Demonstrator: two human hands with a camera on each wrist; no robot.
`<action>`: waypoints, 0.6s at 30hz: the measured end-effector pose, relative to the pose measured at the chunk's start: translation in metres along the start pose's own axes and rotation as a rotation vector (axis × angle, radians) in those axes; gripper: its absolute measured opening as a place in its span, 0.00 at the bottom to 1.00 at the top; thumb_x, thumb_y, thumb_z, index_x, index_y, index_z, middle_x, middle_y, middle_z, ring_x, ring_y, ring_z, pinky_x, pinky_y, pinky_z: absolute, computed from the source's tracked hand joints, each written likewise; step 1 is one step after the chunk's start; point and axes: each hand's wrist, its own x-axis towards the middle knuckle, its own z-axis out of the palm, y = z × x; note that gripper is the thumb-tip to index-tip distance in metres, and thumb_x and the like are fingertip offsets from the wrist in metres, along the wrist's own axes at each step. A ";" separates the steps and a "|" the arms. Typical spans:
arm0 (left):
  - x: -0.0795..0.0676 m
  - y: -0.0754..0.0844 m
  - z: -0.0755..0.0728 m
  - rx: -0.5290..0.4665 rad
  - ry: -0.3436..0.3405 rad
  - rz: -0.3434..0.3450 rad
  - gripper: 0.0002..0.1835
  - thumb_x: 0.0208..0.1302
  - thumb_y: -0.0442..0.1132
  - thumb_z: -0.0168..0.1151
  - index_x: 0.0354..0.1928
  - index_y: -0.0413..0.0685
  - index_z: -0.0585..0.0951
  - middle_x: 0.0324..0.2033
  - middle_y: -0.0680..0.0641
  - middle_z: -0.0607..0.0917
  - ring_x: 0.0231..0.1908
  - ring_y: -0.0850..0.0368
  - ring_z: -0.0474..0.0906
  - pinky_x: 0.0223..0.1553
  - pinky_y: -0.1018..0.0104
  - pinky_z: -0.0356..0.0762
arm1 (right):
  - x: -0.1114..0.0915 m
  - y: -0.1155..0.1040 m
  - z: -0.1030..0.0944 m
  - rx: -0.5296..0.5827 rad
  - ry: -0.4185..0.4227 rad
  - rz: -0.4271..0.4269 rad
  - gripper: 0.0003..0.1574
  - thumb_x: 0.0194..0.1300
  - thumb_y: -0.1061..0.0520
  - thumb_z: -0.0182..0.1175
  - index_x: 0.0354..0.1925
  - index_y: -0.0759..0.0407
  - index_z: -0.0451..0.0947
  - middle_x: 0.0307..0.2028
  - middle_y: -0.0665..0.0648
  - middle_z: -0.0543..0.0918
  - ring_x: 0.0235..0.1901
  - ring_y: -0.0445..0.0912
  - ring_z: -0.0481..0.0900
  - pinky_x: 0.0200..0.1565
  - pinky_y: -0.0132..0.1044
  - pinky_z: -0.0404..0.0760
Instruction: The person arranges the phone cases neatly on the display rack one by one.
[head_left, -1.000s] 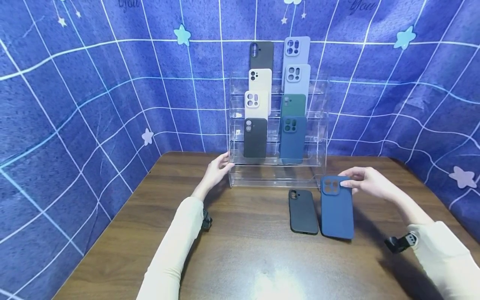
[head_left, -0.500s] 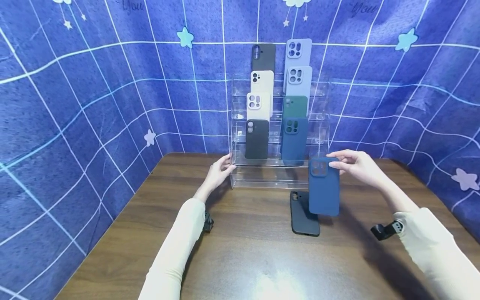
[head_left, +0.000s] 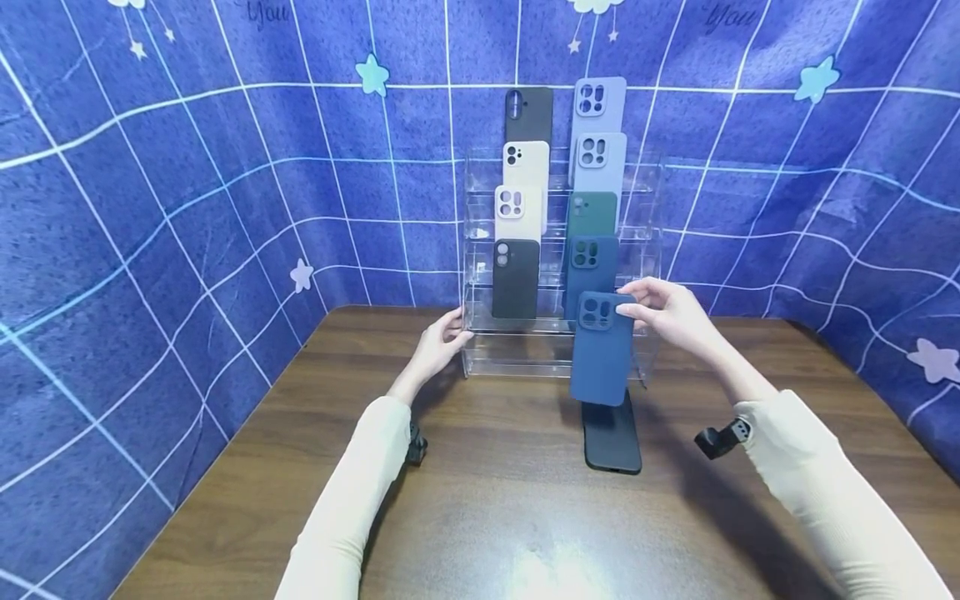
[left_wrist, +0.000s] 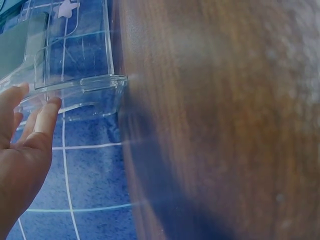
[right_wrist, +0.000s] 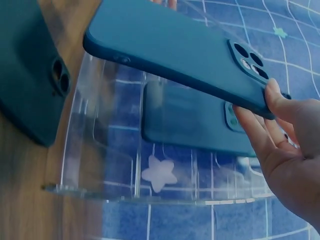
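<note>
My right hand (head_left: 670, 317) pinches a blue phone case (head_left: 602, 358) by its upper right corner, holding it upright off the table. The case hangs before the lower right of a clear acrylic stand (head_left: 517, 367), partly covering another blue case (head_left: 592, 279) there. In the right wrist view the thumb lies on the blue case (right_wrist: 165, 47) near its camera cutout, with fingers behind. My left hand (head_left: 435, 343) touches the stand's left side, thumb at the front; the left wrist view shows its fingers (left_wrist: 47, 117) against the clear edge, the grip partly hidden.
A black phone case (head_left: 611, 442) lies on the wooden table (head_left: 450, 500) below the held case. Tiers of the stand carry black (head_left: 515, 279), white (head_left: 521, 218), green (head_left: 592, 212) and lilac cases (head_left: 600, 108) in two columns. A blue patterned cloth (head_left: 225, 208) hangs behind.
My right hand has lifted the blue case off the table beside the black one and carried it left and up to the front of the stand. My left hand stays at the stand's side.
</note>
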 end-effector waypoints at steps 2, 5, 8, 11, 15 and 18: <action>0.000 0.001 0.000 -0.004 -0.002 -0.008 0.31 0.63 0.38 0.61 0.66 0.38 0.64 0.53 0.33 0.78 0.51 0.41 0.78 0.56 0.54 0.75 | 0.004 -0.003 0.004 -0.003 0.013 -0.002 0.22 0.62 0.53 0.63 0.51 0.63 0.75 0.37 0.67 0.84 0.27 0.40 0.83 0.27 0.30 0.81; -0.001 0.001 -0.001 -0.015 -0.009 -0.022 0.32 0.63 0.39 0.61 0.67 0.39 0.64 0.54 0.33 0.78 0.52 0.42 0.78 0.57 0.54 0.75 | 0.011 -0.007 0.011 -0.009 0.036 -0.013 0.23 0.62 0.51 0.63 0.52 0.60 0.76 0.42 0.67 0.83 0.29 0.43 0.84 0.27 0.30 0.80; 0.000 -0.001 0.000 -0.030 -0.011 -0.030 0.32 0.63 0.39 0.61 0.67 0.40 0.64 0.54 0.33 0.77 0.52 0.42 0.77 0.58 0.53 0.74 | 0.018 -0.008 0.018 -0.002 0.075 -0.023 0.23 0.61 0.49 0.63 0.52 0.58 0.77 0.43 0.65 0.82 0.30 0.43 0.85 0.30 0.30 0.81; 0.000 -0.001 0.000 -0.035 -0.007 -0.029 0.32 0.63 0.39 0.61 0.67 0.41 0.64 0.54 0.33 0.77 0.52 0.42 0.77 0.58 0.53 0.74 | 0.025 -0.010 0.025 0.028 0.121 -0.041 0.23 0.61 0.50 0.64 0.51 0.60 0.77 0.41 0.62 0.81 0.29 0.40 0.84 0.34 0.30 0.83; 0.000 -0.002 0.000 -0.043 0.003 -0.028 0.32 0.62 0.39 0.62 0.67 0.42 0.65 0.53 0.33 0.78 0.51 0.42 0.78 0.59 0.53 0.72 | 0.031 -0.018 0.034 0.090 0.164 -0.052 0.21 0.60 0.57 0.65 0.50 0.65 0.77 0.34 0.59 0.79 0.27 0.37 0.82 0.34 0.32 0.85; -0.001 -0.003 0.000 -0.048 0.010 -0.028 0.32 0.61 0.39 0.63 0.66 0.42 0.65 0.53 0.34 0.79 0.51 0.42 0.78 0.58 0.53 0.74 | 0.033 -0.027 0.041 0.127 0.183 -0.054 0.20 0.58 0.61 0.65 0.48 0.69 0.77 0.31 0.60 0.78 0.27 0.41 0.82 0.34 0.36 0.85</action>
